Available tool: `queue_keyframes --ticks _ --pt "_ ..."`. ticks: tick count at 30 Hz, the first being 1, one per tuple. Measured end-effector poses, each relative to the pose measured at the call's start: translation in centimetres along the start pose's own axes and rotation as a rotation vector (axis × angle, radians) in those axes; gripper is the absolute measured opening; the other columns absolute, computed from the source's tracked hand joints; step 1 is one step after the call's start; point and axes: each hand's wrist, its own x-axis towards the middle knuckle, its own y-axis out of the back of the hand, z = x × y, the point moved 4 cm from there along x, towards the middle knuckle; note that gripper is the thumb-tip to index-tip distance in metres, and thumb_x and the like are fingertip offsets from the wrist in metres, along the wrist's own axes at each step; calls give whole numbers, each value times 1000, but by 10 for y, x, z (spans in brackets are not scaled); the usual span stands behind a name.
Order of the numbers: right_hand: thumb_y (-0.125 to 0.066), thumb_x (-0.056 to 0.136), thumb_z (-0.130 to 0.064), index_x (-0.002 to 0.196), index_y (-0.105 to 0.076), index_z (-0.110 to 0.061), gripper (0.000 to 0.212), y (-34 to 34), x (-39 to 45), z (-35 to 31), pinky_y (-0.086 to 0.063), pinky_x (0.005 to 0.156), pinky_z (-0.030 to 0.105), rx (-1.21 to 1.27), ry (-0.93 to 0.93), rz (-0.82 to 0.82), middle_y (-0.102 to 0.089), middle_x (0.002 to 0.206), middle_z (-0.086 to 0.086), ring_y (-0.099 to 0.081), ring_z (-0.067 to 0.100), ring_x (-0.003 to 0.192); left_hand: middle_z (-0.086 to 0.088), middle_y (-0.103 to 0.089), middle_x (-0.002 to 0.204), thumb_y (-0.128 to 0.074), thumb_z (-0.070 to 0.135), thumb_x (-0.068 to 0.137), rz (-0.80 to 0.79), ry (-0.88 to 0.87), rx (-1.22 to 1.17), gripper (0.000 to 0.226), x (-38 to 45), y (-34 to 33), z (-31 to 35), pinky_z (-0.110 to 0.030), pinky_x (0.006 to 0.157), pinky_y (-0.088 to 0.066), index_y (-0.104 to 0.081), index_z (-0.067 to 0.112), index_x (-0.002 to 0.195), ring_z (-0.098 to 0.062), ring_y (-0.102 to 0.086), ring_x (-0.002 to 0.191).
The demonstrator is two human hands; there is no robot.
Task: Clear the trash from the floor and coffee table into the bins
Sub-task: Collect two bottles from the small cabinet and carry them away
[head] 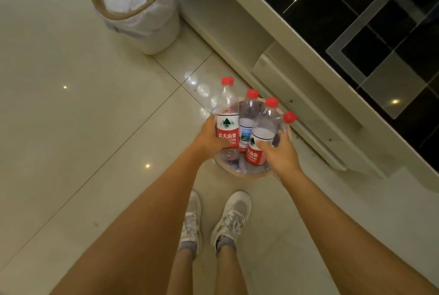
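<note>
Bottles: four clear plastic ones with red caps, bunched upright over the small bin [240, 171] just ahead of the person's white sneakers [231, 216]. Bin has a tan rim and a clear liner; more clear plastic shows down inside it.

Left hand [209, 138] grips the leftmost bottle [227, 114] at its red label: palm on the bottle's left side, thumb across the lower front of the label, other fingers hidden behind it. That bottle stands tallest, base at about rim level of the bin.

Right hand [280, 152] grips the red-label bottle on the right [262, 138], tilted slightly right. Thumb lies on the label's upper edge, fingers curl round the far side. A fourth bottle [288, 119] sits just behind those fingers, only cap and neck visible; cannot tell whether the right hand holds it too.

Blue-label bottle [247, 121] is wedged between the two gripped ones, touching both; which hand carries it, can't tell.

Second bin [140, 9], larger, white with tan rim and crumpled white liner or paper inside, stands on the tiled floor [83, 116] well apart at upper left, beside a white cabinet [297, 76] with a dark glossy top.
</note>
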Motion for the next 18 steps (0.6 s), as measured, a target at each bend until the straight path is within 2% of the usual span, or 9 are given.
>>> queue_keyframes --ticks 2,4,6,8,11,13,15,18 --pt "-69 82 -17 124 -54 -15 45 5 -10 -3 -49 93 42 -28 25 -34 -63 118 4 -60 21 106 22 -48 90 -70 -3 78 -23 4 50 55 -2 -2 3 3 52 -39 -41 29 112 29 -50 63" --pt "-69 81 -13 121 -56 -14 42 10 -23 -9 -50 92 40 -23 82 -76 -63 118 4 -60 19 106 22 -50 87 -69 4 81 -35 47 88 50 -9 -1 8 4 51 -37 -45 23 121 24 -50 61" --pt "-69 81 -10 122 -56 -13 43 17 -36 -16 -50 93 38 -27 117 -104 -61 122 6 -59 17 107 22 -52 89 -68 9 83 -31 49 113 50 -17 0 15 4 53 -37 -47 19 128 16 -53 68" --pt "-68 80 -11 123 -56 -12 44 25 -47 -23 -49 92 32 -49 128 -103 -60 124 6 -58 15 108 15 -54 101 -67 12 84 -28 42 157 51 -28 1 26 -1 62 -39 -49 19 131 0 -56 86" --pt "-68 81 -14 117 -59 -14 37 36 -55 -29 -46 78 22 -101 140 -55 -57 123 5 -57 12 101 7 -52 117 -71 10 78 -32 31 200 62 -37 0 34 -29 91 -46 -46 18 134 -18 -53 111" --pt "-68 81 -15 114 -60 -17 34 35 -52 -26 -43 74 20 -110 165 -36 -56 121 4 -57 10 97 -2 -55 123 -74 13 73 38 29 278 66 -29 3 30 -43 95 -47 -45 20 132 -24 -55 112" --pt "-69 81 -16 112 -60 -18 32 28 -44 -18 -48 80 25 -109 161 -41 -56 121 4 -58 12 99 -4 -54 127 -74 19 74 127 47 326 65 -18 7 19 -43 95 -46 -45 21 132 -25 -54 114" --pt "-70 81 -16 111 -60 -12 31 15 -42 -5 -51 89 40 -148 118 -78 -58 118 7 -60 20 103 1 -56 119 -73 24 76 160 31 325 54 -21 6 7 -30 87 -42 -51 21 126 -21 -54 109"
